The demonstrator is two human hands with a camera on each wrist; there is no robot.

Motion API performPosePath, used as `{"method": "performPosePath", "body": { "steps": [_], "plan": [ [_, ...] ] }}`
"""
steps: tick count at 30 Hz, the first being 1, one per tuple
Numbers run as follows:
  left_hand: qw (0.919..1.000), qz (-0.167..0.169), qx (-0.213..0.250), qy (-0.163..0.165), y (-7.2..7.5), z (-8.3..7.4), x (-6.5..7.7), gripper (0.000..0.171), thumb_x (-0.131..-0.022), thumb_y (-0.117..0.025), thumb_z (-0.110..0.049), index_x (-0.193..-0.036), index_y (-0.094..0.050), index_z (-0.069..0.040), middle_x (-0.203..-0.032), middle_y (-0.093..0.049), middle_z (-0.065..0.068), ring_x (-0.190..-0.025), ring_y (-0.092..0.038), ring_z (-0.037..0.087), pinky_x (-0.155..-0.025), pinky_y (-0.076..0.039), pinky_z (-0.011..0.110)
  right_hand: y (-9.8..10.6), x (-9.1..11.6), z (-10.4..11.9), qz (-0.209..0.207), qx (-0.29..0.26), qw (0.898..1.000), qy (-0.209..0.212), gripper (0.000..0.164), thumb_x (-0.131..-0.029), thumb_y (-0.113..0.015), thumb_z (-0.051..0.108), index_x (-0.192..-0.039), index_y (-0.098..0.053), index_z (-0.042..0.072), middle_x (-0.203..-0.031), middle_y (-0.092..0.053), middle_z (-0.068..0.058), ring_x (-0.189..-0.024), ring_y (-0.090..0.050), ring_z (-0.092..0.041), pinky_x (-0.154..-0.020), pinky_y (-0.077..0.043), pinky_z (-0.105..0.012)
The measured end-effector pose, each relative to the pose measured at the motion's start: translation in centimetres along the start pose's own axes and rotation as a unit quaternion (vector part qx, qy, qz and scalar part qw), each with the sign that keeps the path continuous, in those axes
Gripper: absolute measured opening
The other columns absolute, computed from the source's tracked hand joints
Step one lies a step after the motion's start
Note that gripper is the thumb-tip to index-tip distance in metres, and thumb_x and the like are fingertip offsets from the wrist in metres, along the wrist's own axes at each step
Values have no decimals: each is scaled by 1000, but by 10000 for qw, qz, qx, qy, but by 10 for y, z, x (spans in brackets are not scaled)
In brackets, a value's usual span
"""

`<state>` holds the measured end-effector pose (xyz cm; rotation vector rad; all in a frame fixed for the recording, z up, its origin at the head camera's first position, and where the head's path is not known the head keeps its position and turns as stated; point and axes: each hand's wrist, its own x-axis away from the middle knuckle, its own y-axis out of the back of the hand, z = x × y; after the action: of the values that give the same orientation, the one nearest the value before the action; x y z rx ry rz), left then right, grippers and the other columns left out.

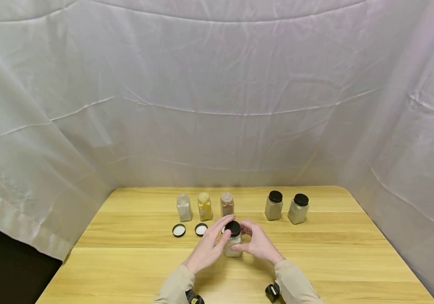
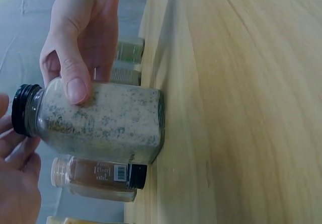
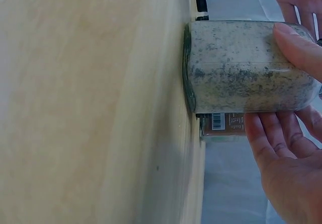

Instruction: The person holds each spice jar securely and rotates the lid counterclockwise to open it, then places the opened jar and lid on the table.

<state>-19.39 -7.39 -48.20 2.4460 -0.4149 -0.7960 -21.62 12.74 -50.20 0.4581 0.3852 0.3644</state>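
Black lid (image 1: 233, 228) is seated on the speckled jar (image 1: 233, 252). Jar is held upright around mid-tabletop (image 1: 338, 253), between left and right edges, set in from the far edge; base contact can't be confirmed. Body is gripped from the right by the right hand (image 1: 258, 245): fingers curled round it, thumb laid on one face. Lid is flanked by the left hand (image 1: 210, 248): fingers partly spread, slightly bent, nothing clasped; contact with lid can't be told.

Three uncapped jars are lined up near the far edge, left of centre: white jar (image 1: 184, 210) nearest the far left corner, then yellow jar (image 1: 205, 209), then brown jar (image 1: 227, 206). Left loose lid (image 1: 179, 230) and middle loose lid (image 1: 201, 229) are laid pale side up before the first two. Third loose lid (image 2: 137, 176) is seen by the brown jar's base. Toward the far right corner, two capped jars are parked: inner capped jar (image 1: 274, 209), outer capped jar (image 1: 298, 213).
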Motion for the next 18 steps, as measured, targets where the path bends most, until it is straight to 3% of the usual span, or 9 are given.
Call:
{"method": "performPosePath", "body": {
  "steps": [3, 7, 18],
  "plan": [
    [9996, 252, 74, -118, 2, 1, 0, 41, -108, -43, -13, -149, -47, -7, -155, -47, 14, -145, -44, 31, -119, -38, 53, 0, 0, 0, 26, -46, 10000, -41, 56, -73, -89, 13, -122, -63, 0, -117, -68, -13, -103, -67, -19, -101, -56, -27],
    [9992, 331, -20, -202, 4, 1, -1, 40, -107, -44, -9, -147, -49, -5, -153, -50, 14, -143, -47, 30, -119, -40, 49, 0, 0, 0, 46, -54, 9999, -74, 57, -73, -89, 13, -122, -63, 0, -117, -67, -13, -104, -67, -21, -101, -56, -28],
    [9983, -514, -200, -202, -1, -1, 0, 48, -100, -62, -23, -144, -52, -8, -140, -61, 11, -131, -58, 26, -111, -49, 48, 0, 0, 2, 15, -50, 10000, -16, 51, -74, -89, 14, -118, -65, 2, -113, -68, -11, -101, -65, -14, -98, -57, -26]
  ]
}}
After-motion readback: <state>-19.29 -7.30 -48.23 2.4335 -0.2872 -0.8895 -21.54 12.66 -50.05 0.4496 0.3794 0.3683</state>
